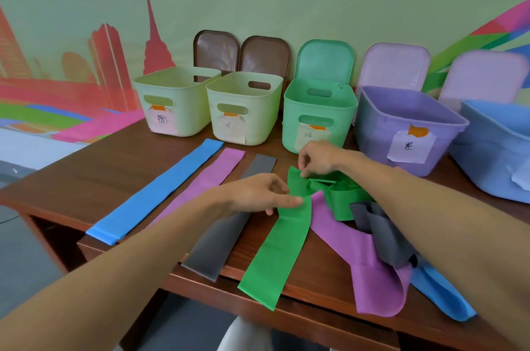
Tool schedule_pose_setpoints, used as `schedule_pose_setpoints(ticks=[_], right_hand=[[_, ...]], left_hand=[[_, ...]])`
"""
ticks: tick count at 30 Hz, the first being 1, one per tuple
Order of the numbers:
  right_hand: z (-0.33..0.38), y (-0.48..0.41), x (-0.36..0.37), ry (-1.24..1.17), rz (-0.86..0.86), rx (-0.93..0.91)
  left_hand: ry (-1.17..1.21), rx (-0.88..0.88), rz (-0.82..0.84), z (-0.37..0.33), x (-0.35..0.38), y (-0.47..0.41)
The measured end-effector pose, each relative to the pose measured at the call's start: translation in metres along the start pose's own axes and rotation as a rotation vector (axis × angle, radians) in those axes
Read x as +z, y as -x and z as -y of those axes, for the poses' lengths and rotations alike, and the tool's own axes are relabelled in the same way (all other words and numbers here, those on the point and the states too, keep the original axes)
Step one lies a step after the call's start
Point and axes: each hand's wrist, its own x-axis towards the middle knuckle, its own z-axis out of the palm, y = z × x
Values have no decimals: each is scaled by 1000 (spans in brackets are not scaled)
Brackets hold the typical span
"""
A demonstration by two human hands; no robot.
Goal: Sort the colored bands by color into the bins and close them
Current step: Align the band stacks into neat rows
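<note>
On the left of the brown counter (86, 178), a flat blue band (155, 193) is lying stretched out, with a flat purple band (212, 175) lying just beside it and a flat grey band (218, 247) next in the row, its near end hanging over the counter edge. The left hand (263, 195) is reaching over the grey one and pinching the left edge of the green band (275, 250) between thumb and fingers. That band's long tail is running toward the near edge of the counter. The right hand (318, 158) is pinching its bunched upper end with curled fingertips, just in front of the green bin (318, 112). To the right, a crumpled purple band (372, 273), a crumpled grey band (384, 233) and a folded blue band (441, 293) are lying heaped together under the right forearm.

Along the wall, five open bins are standing in a row: two pale yellow-green bins (177, 109), the green bin, a purple bin (401, 132) and a blue bin (496, 155), most of them carrying paper labels. Behind them, two brown lids (216, 49), a green lid (325, 60) and two lilac lids (393, 63) are leaning upright against the wall.
</note>
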Motion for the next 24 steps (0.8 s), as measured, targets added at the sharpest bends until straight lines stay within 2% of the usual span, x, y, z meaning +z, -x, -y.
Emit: schedule_pose_setpoints(ticks=[3,7,10,16,21,24], right_hand=[[4,1,-6,-58,-117,-8],[10,11,-22,-278,-383,40],[10,18,-33,-416,-500,83],[10,29,-42,-468,-634,96],[12,28,-36,-459,-703,140],[14,20,-29,-430,-673,168]], left_hand=[[44,-7,-40,0,5,4],[56,-3,-120,-3,12,10],[39,2,-192,-6,17,17],[38,-39,-220,-7,24,27],[147,-31,-117,-4,19,45],[229,-69,-60,0,15,55]])
